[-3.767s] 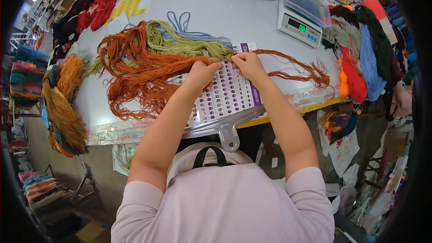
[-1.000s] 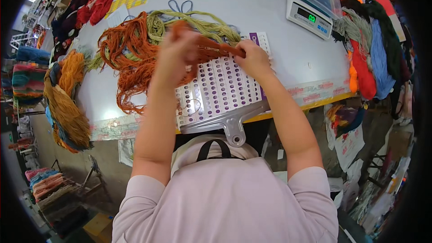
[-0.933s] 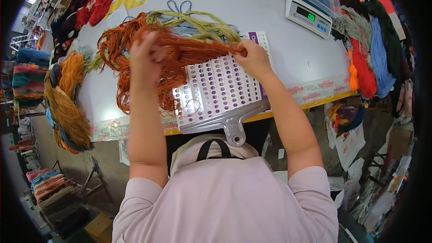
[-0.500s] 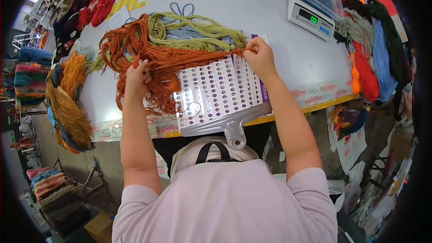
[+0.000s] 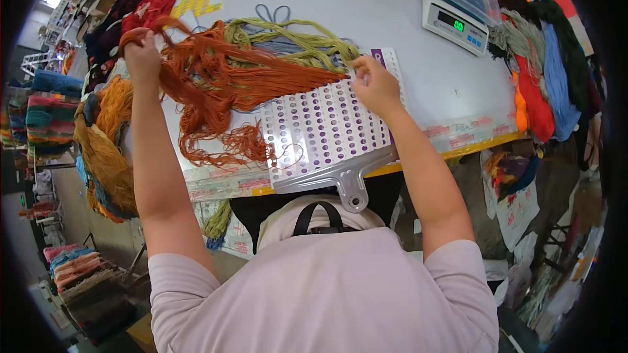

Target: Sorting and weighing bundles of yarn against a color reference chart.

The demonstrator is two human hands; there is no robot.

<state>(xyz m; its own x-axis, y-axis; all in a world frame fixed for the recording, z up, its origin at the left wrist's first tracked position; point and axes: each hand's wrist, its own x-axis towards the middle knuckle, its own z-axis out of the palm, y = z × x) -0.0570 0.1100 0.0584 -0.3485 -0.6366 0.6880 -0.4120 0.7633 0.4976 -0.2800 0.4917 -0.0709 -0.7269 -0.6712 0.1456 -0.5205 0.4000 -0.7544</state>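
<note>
Orange-brown yarn (image 5: 261, 78) fans across a clipboard's sheet and narrows to a point at the sheet's upper right. My left hand (image 5: 142, 59), at the far left, is closed around a bunch of this yarn and holds it raised. Beside the narrow end, my right hand (image 5: 376, 86) has its fingers loosely curled and apart, with no yarn visible between them. Under the yarn lies a white card (image 5: 327, 121) with rows of holes and purple marks, held by a grey metal clip (image 5: 340, 180). Green yarn (image 5: 294, 36) and grey-blue yarn (image 5: 271, 47) lie behind the orange.
A digital scale (image 5: 454, 23) stands at the back right. Right of it hang red (image 5: 536, 104) and blue yarn (image 5: 559, 98) hanks. Golden-brown yarn (image 5: 108, 157) drapes over the left edge; dark and red yarn (image 5: 157, 3) lies at the back left, near a yellow-marked sheet (image 5: 196, 0).
My left hand has swung left and away from me, drawing the orange yarn out and spreading it. My right hand stays near the narrow end, its pinch loosened.
</note>
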